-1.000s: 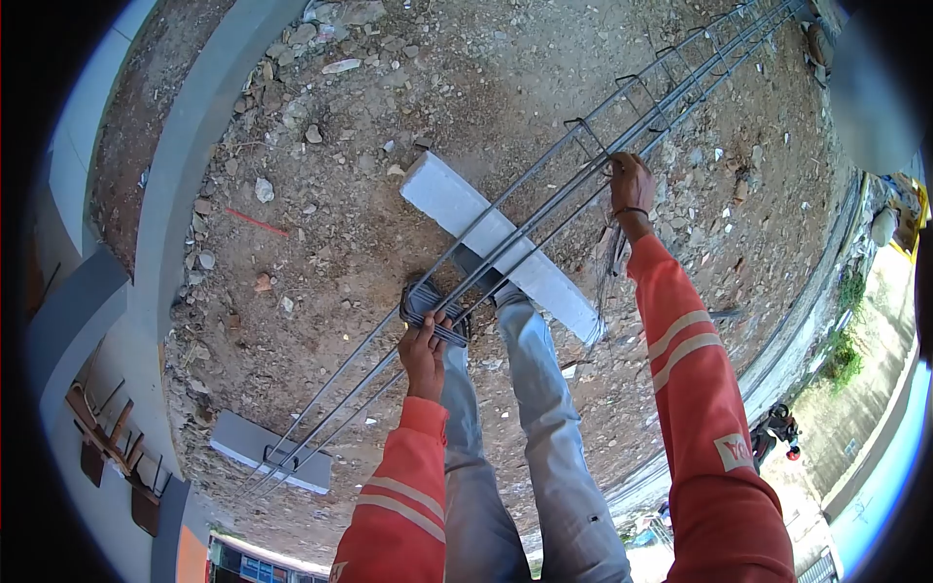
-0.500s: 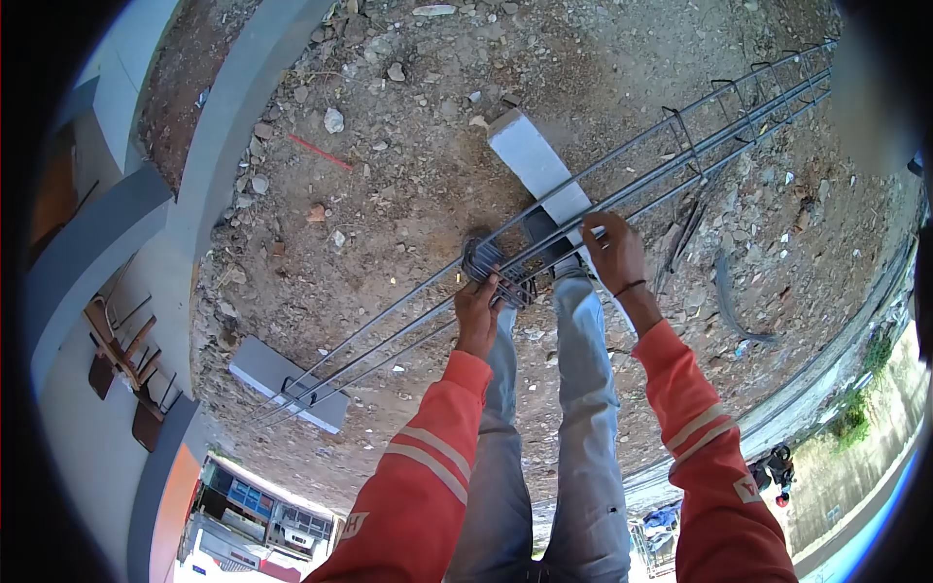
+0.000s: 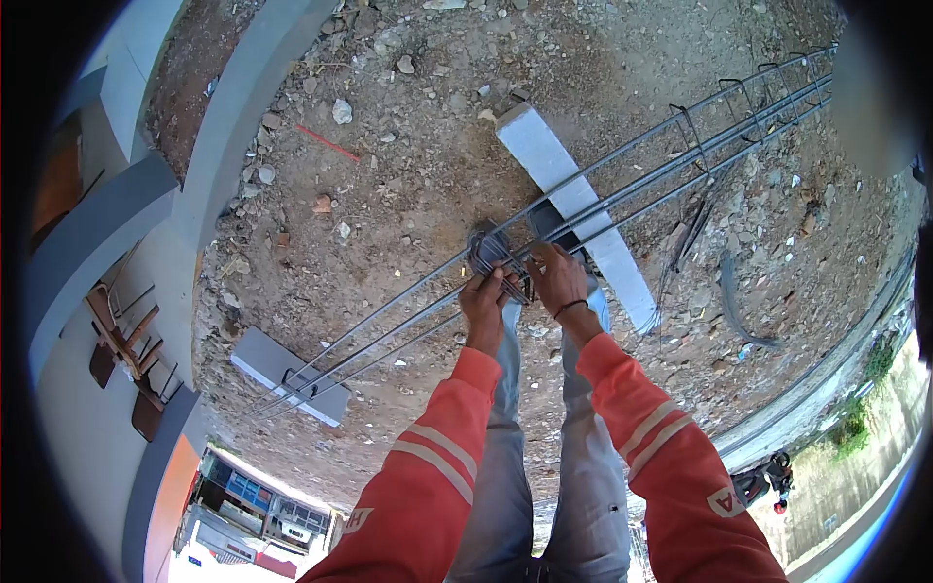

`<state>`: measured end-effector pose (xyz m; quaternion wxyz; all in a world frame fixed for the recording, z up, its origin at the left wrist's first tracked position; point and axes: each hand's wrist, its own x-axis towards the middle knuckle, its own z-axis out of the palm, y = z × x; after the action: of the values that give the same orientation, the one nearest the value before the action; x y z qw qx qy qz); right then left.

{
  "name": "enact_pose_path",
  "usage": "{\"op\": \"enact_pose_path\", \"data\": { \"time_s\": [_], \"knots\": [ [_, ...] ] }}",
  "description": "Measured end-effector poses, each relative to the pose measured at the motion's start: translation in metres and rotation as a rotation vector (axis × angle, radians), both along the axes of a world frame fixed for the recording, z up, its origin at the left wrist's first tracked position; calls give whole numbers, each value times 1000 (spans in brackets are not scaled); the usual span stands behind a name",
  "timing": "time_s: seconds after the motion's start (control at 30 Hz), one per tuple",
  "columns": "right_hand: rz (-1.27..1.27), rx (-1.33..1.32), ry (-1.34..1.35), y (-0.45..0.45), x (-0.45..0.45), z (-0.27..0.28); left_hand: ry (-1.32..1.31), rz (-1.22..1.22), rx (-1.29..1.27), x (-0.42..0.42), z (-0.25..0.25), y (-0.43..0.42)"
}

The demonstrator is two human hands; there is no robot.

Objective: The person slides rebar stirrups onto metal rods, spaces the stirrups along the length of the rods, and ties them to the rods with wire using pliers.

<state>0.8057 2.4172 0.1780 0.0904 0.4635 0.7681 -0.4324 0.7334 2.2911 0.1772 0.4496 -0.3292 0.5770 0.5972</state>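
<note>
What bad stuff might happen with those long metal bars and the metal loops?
Fingers might get pinched: the left hand grips the bundle of metal stirrups, and the right hand is close beside it, right by the rebar.

The rebar lies across the long concrete block, so a hard push might make it slide. The person's legs are close, so it could bump them.

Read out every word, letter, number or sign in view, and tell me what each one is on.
"H", on the pale patch of the red left sleeve; any further letters can't be made out.
"A", on the pale patch of the red right sleeve; likewise.
Distant blue and white objects, lower left: any markings are too small to read.
Long grey steel bars: no text visible.
</note>
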Motion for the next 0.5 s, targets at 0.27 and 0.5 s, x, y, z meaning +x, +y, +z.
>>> {"op": "enact_pose_path", "data": {
  "time_s": [0.27,0.5],
  "knots": [
    [68,-30,-27,-21,1,-18,10,16,-27,1,2,4],
    [-3,58,130,14,5,10,38,40,-86,2,13,11]
  ]
}}
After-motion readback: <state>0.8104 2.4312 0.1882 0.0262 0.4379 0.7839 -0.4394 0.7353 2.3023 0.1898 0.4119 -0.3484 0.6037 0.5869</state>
